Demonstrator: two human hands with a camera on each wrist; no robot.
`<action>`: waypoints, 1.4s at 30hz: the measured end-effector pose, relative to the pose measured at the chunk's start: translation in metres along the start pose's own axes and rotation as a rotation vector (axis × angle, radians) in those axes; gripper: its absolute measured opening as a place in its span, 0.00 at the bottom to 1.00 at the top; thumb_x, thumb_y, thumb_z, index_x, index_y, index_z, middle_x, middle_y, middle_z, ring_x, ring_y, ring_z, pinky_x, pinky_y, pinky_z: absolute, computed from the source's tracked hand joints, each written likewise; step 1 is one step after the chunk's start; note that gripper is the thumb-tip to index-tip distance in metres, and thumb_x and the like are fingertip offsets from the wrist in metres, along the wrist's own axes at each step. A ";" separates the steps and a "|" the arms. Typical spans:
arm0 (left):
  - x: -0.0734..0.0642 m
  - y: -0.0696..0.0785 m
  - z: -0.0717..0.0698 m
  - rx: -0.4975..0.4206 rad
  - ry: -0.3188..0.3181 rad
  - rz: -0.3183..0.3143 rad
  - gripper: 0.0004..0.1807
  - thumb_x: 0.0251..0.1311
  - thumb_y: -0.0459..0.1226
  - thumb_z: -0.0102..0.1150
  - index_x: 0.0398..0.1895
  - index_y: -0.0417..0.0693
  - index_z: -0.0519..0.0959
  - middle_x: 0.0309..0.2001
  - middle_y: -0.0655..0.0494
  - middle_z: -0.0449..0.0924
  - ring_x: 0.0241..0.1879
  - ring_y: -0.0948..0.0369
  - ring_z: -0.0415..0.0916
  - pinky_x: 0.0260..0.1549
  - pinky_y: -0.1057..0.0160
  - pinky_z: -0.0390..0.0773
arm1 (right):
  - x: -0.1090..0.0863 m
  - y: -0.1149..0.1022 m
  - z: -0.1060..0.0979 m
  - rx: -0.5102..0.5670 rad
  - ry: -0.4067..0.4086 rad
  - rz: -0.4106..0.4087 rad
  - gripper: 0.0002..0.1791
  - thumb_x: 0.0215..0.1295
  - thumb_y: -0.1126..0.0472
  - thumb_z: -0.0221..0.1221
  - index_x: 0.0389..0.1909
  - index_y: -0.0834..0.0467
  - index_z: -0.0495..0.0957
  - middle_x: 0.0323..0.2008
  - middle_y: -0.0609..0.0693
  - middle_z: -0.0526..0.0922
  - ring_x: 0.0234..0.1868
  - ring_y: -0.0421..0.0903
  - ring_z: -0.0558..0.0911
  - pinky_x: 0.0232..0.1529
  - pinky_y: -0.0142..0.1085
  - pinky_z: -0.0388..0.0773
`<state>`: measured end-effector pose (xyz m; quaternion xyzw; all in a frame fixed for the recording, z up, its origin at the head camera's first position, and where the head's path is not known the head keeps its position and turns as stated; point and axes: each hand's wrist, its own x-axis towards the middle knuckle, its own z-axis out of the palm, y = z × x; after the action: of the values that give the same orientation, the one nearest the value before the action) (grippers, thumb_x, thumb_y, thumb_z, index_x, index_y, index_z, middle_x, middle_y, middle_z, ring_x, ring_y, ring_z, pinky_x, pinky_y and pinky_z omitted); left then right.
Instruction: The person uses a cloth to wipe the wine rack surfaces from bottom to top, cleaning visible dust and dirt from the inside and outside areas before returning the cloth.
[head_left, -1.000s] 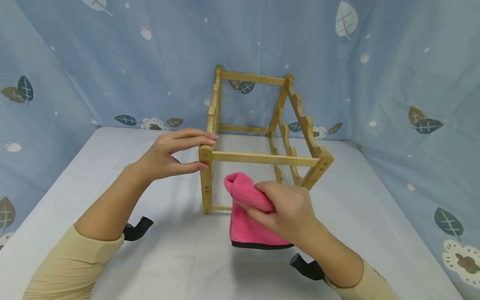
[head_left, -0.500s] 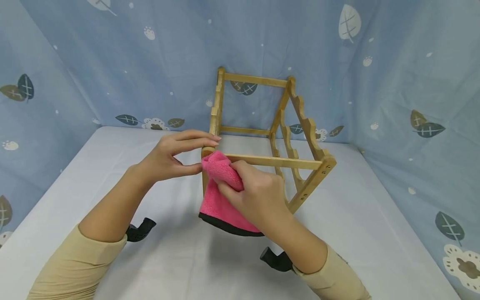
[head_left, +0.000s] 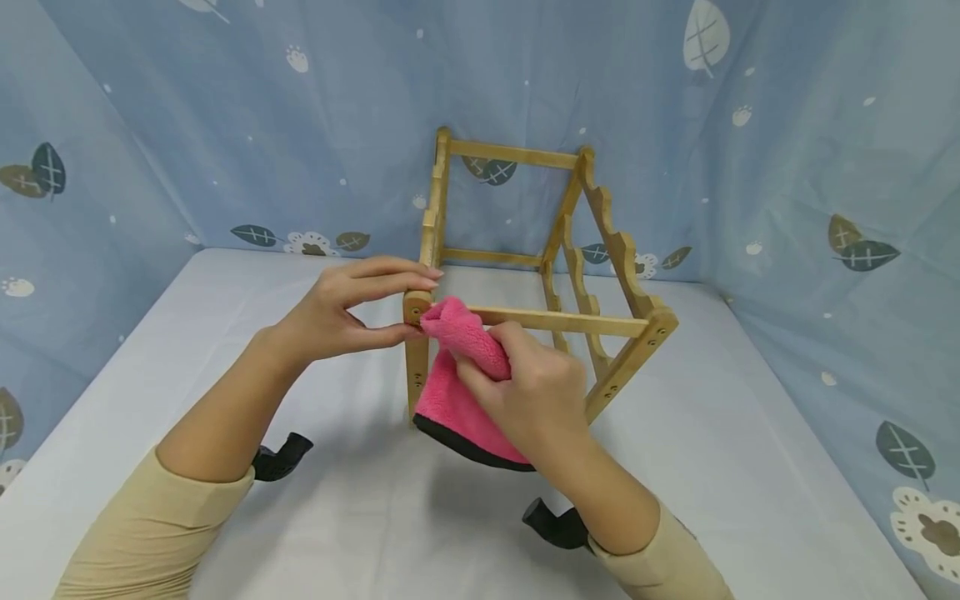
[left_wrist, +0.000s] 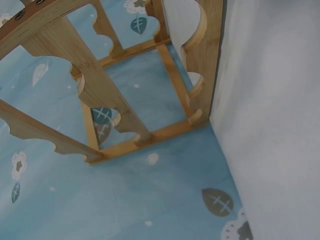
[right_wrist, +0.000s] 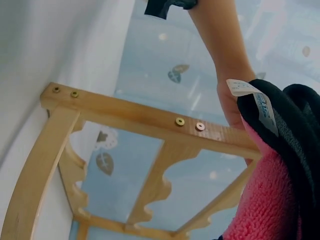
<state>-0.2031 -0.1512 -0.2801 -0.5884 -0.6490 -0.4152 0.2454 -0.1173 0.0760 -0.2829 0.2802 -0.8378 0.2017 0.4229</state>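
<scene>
A light wooden rack (head_left: 577, 322) with scalloped rails stands on the white surface. My left hand (head_left: 351, 307) pinches its near left corner, fingers on top and thumb lower on the post. My right hand (head_left: 542, 379) grips a folded pink cloth (head_left: 459, 408) with a dark edge; the folded end lies against the front of the rack beside the left thumb. From the right wrist, the fluffy cloth (right_wrist: 270, 200) shows a dark backing and a white tag, next to the screwed post of the rack (right_wrist: 125, 112). Neither hand's fingers show in the left wrist view.
A blue curtain (head_left: 337, 108) printed with leaves and paw marks surrounds the white tabletop (head_left: 337, 533) at the back and sides. Black curved pieces protrude below the left wrist (head_left: 283, 457) and right wrist (head_left: 557, 525).
My right hand carried the cloth left and up to the rack's near left corner, then shifted it slightly right along the front. The left hand keeps its hold there.
</scene>
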 end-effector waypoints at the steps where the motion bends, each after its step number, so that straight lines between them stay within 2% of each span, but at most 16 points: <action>1: 0.000 0.000 0.000 -0.002 0.002 -0.002 0.22 0.59 0.41 0.63 0.54 0.40 0.78 0.53 0.47 0.78 0.56 0.61 0.74 0.53 0.69 0.75 | -0.001 0.001 -0.001 -0.008 0.006 0.007 0.17 0.46 0.56 0.72 0.28 0.63 0.76 0.20 0.51 0.82 0.15 0.45 0.80 0.16 0.31 0.76; 9: 0.002 0.002 0.000 -0.003 -0.004 -0.021 0.23 0.57 0.42 0.64 0.54 0.40 0.78 0.53 0.47 0.78 0.56 0.61 0.74 0.51 0.70 0.76 | -0.009 0.012 -0.010 -0.031 0.024 0.053 0.16 0.45 0.58 0.72 0.29 0.63 0.77 0.22 0.53 0.83 0.17 0.47 0.81 0.16 0.35 0.77; 14: 0.003 0.004 0.000 0.005 0.000 -0.045 0.22 0.58 0.43 0.64 0.53 0.40 0.79 0.52 0.46 0.78 0.56 0.60 0.74 0.51 0.69 0.77 | -0.013 0.020 -0.017 -0.035 0.046 0.061 0.15 0.44 0.60 0.72 0.29 0.63 0.77 0.21 0.53 0.82 0.15 0.47 0.78 0.15 0.37 0.76; 19: 0.003 0.005 0.001 0.009 0.003 -0.051 0.22 0.57 0.43 0.65 0.52 0.39 0.79 0.51 0.45 0.78 0.55 0.60 0.74 0.51 0.68 0.77 | -0.017 0.028 -0.026 -0.068 0.044 0.079 0.17 0.44 0.59 0.72 0.30 0.64 0.78 0.22 0.55 0.82 0.16 0.49 0.80 0.17 0.39 0.78; 24: 0.003 0.005 0.001 0.005 0.004 -0.053 0.23 0.57 0.43 0.65 0.52 0.39 0.79 0.52 0.46 0.78 0.55 0.60 0.74 0.51 0.68 0.76 | -0.023 0.037 -0.036 -0.082 0.023 0.123 0.18 0.44 0.58 0.73 0.31 0.64 0.77 0.22 0.56 0.83 0.17 0.50 0.81 0.18 0.40 0.80; 39: 0.004 0.004 0.002 -0.023 0.018 -0.033 0.22 0.58 0.41 0.64 0.53 0.39 0.79 0.53 0.47 0.78 0.56 0.59 0.74 0.51 0.67 0.77 | -0.045 0.067 -0.065 -0.153 0.061 0.257 0.17 0.44 0.61 0.70 0.30 0.67 0.77 0.21 0.60 0.82 0.17 0.54 0.80 0.19 0.50 0.78; 42: 0.004 0.004 0.003 -0.023 0.020 -0.029 0.22 0.58 0.41 0.65 0.53 0.39 0.79 0.53 0.48 0.78 0.56 0.59 0.75 0.51 0.67 0.77 | -0.049 0.071 -0.071 -0.178 0.061 0.298 0.16 0.45 0.61 0.70 0.31 0.67 0.77 0.21 0.60 0.82 0.17 0.55 0.80 0.20 0.49 0.78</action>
<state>-0.1999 -0.1469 -0.2772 -0.5774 -0.6503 -0.4321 0.2390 -0.0973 0.1854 -0.2906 0.1083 -0.8714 0.1957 0.4366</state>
